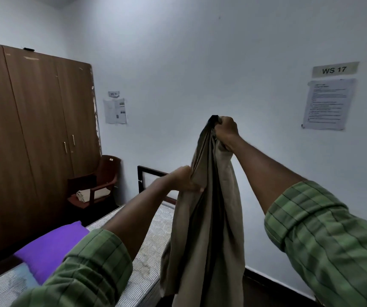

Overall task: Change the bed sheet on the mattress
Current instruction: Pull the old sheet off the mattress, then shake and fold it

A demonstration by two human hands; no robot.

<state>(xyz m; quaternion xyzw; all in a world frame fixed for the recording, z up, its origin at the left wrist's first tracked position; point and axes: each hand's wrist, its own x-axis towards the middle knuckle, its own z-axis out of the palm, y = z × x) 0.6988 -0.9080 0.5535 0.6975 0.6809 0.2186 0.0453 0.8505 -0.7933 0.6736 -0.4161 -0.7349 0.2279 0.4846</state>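
Note:
A beige bed sheet (209,218) hangs bunched in long folds in front of me, above the bare striped mattress (149,251). My right hand (226,129) grips its top end, raised high against the wall. Lower and to the left, my left hand (187,179) pinches the sheet's edge at about mid-height. The sheet's lower end drops out of view at the bottom. A purple pillow (51,247) lies on the mattress at the left.
A brown wooden wardrobe (34,140) fills the left side. Beside it stands a dark plastic chair (105,180) with a folded pale cloth (87,194) on its seat. The bed's black metal headboard (147,173) meets the white wall, where papers are taped.

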